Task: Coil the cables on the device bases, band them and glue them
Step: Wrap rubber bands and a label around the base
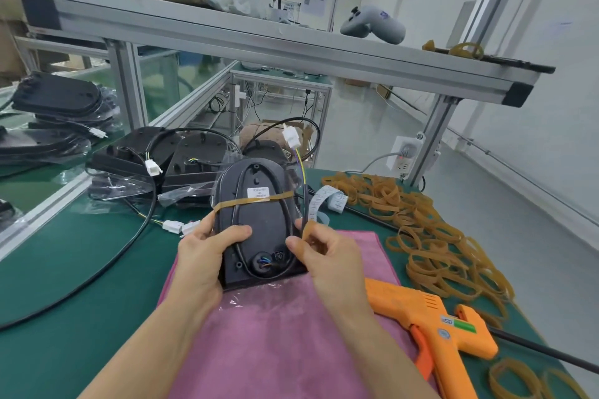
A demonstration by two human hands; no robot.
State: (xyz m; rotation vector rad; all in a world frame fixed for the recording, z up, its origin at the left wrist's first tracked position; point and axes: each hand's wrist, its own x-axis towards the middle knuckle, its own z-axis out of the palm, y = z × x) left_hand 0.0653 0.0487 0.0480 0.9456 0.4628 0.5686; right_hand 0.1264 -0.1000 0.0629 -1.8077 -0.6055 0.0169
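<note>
Over pink cloth (278,327), near edge: left hand (202,256) clasped black base (256,230) by left rim, thumb on face. Right hand (324,253) pinched spare rubber band (308,230) and cable (304,204). Base looked rigid, light; cable springy; band stretchy, apt to snap off.

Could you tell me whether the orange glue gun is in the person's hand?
No, the glue gun lies on the table, while both hands, left and right, hold the device base.

Matt black plastic device base (259,230); soft pink cloth (285,327) beneath; glossy orange plastic glue gun (431,317) at four o'clock.
</note>
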